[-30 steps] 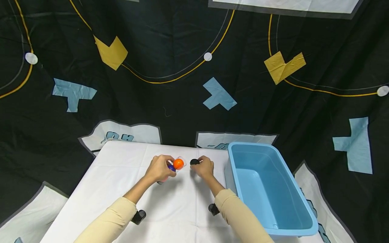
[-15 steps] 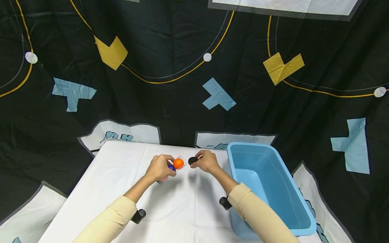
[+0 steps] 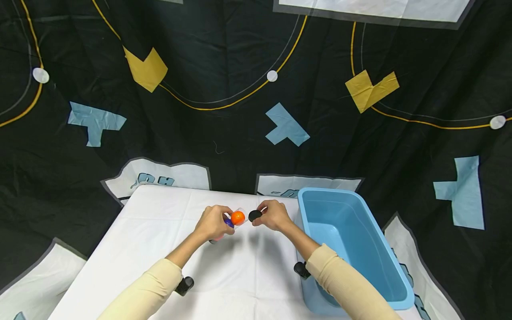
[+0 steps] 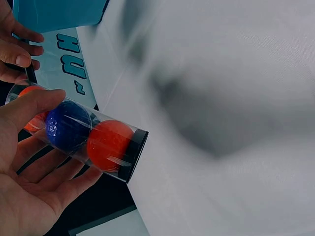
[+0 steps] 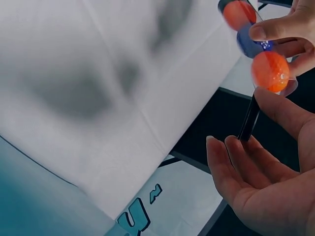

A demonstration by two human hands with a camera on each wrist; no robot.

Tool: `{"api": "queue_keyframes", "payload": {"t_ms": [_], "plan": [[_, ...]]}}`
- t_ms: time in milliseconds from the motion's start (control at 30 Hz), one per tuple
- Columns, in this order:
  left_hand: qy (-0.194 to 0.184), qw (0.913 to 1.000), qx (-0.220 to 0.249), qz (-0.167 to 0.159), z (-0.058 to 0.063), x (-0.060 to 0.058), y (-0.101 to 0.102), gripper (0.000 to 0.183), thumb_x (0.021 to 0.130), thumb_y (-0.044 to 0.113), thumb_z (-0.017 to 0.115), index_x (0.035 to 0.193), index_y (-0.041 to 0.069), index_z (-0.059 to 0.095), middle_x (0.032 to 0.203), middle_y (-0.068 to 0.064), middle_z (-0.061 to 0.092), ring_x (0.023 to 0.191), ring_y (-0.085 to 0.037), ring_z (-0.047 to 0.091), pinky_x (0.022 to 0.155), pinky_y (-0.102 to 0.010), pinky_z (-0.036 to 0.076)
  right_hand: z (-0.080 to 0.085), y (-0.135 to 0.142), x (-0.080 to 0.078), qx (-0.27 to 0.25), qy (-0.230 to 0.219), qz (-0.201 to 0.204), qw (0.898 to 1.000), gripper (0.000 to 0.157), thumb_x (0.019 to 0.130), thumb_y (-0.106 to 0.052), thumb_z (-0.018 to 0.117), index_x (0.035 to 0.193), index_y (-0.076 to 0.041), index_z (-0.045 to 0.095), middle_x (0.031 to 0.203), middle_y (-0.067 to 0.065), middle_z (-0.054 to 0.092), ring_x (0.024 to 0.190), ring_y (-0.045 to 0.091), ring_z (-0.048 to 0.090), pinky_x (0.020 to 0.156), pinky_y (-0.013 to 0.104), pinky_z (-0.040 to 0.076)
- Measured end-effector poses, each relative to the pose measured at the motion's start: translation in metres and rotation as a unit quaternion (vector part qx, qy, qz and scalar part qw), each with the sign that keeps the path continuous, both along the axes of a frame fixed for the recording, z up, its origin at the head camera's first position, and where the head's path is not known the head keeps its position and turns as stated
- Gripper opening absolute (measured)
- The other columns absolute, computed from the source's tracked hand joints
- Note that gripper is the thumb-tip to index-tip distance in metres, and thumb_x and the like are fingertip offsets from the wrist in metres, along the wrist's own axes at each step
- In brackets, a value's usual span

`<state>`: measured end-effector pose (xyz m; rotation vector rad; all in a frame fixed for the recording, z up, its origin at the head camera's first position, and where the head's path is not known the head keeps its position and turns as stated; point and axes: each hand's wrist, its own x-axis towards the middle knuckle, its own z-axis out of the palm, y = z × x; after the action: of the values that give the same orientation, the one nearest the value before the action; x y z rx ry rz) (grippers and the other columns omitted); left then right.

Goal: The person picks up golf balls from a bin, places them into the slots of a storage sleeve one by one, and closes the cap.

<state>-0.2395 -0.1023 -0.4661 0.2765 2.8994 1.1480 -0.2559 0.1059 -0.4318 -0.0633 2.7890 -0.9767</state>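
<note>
Little room separates edges of tube (image 4: 94, 119) and disc (image 5: 250, 119).

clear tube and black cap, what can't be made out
Left wrist: part of the leftmost ball in the clear tube, behind the left hand.
Head: much of the tube, behind that hand.
Head: part of the black cap, behind the right hand.
Right wrist: cap's faces, nearly edge-on.

Head view: high, facing forward-down. Wrist views: close, seemingly tilted, sharing tube (image 4: 81, 129).
</note>
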Motion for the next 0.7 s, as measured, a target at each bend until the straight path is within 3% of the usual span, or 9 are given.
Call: {"api": "queue_keyframes", "payload": {"t_ms": [400,700], "plan": [[0.006,0.9999,-0.005,-0.012,-0.003,0.0,0.006,0.038,0.063,0.012,0.094,0.097,0.009,0.078,0.084,-0.007,0.077,0.075,-0.019,0.071,0.074,-0.036,0.06,0.003,0.009,0.004,-0.015,0.003,0.018,1.0,0.036,0.073,-0.018,0.089,0.104,-0.009,0.075,0.094,0.008,0.07,0.098,0.027,0.055,0.071,0.034,0.049],[0.008,0.9997,-0.001,-0.022,-0.002,0.003,0.013,0.039,0.062,0.013,0.094,0.097,0.01,0.078,0.084,-0.006,0.077,0.074,-0.018,0.07,0.072,-0.035,0.059,0.009,0.017,0.003,-0.048,0.008,0.032,0.998,0.037,0.074,-0.021,0.089,0.107,-0.007,0.077,0.087,0.003,0.074,0.084,0.019,0.062,0.068,0.028,0.047]]}}
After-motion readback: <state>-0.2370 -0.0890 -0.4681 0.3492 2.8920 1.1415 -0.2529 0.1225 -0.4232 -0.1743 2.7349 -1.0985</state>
